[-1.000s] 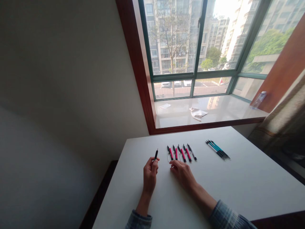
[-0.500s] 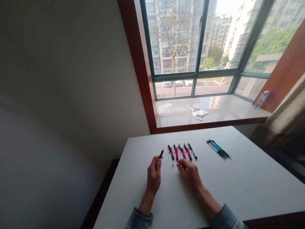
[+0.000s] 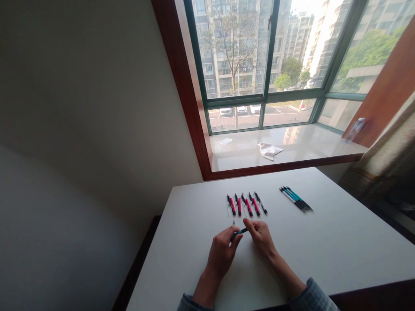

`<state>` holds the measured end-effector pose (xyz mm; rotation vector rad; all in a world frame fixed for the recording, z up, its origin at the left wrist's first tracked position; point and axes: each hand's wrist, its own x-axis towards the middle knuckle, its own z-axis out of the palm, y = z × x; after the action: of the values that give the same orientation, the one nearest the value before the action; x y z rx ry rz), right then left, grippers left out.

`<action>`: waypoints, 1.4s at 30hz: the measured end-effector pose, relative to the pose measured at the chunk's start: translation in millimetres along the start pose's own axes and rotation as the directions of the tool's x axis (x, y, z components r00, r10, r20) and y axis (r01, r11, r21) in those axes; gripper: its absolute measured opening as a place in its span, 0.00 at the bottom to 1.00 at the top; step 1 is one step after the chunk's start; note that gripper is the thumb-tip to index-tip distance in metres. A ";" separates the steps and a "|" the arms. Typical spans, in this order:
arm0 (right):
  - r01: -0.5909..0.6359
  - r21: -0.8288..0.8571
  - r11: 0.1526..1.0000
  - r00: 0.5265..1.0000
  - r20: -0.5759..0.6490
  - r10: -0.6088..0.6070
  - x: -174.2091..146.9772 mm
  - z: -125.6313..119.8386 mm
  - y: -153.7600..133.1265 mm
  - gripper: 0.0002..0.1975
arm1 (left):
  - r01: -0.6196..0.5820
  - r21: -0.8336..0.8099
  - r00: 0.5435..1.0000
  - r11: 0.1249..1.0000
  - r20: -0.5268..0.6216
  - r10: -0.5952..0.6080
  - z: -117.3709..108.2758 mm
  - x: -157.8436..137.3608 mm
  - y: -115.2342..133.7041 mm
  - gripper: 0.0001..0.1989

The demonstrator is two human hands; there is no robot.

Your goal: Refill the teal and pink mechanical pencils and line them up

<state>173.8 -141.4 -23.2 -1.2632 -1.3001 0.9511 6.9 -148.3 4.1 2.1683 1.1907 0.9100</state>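
Note:
A teal and black pen (image 3: 238, 233) lies tilted between my two hands, low over the table. My left hand (image 3: 220, 252) pinches its teal barrel between thumb and fingers. At the pen's black end, my right hand (image 3: 262, 236) is closed with thumb and fingertips on it; the exact contact is partly hidden. Just beyond the pen, a small grey tip piece (image 3: 234, 222) stands on the table. Behind that is a row of disassembled pen parts: red and black barrels (image 3: 248, 207), black pieces (image 3: 257, 196) and thin refills (image 3: 228, 209).
Several assembled pens (image 3: 295, 199), teal and white with black ends, lie side by side on the right of the white table (image 3: 311, 255). On the windowsill are a crumpled cloth (image 3: 269, 150) and a clear bottle (image 3: 355, 130). A wall (image 3: 97, 129) rises at left.
My left hand has brought the pen rightward and lowered it from upright to nearly level. My right hand has shifted slightly nearer me and closed on the pen's black end.

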 end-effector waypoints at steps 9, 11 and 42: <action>0.082 -0.017 0.997 0.996 0.027 -0.081 -2.3 -2.6 -0.3 0.26 | 0.049 -0.029 0.997 0.998 0.064 -0.047 5.2 -2.8 -1.2 0.14; 0.092 -0.026 0.995 0.995 0.049 -0.090 -2.7 -3.5 -3.2 0.24 | 0.064 -0.060 0.995 0.996 0.075 -0.059 4.7 -3.5 -1.5 0.14; 0.191 0.183 0.964 0.976 0.071 -0.206 3.9 15.1 -65.8 0.25 | 0.129 -0.647 0.971 0.752 -0.072 -0.228 -9.6 -1.4 6.3 0.23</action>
<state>148.9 -144.3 39.6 -0.9451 -1.3528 0.9638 2.4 -151.5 14.3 1.4292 0.9398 1.1946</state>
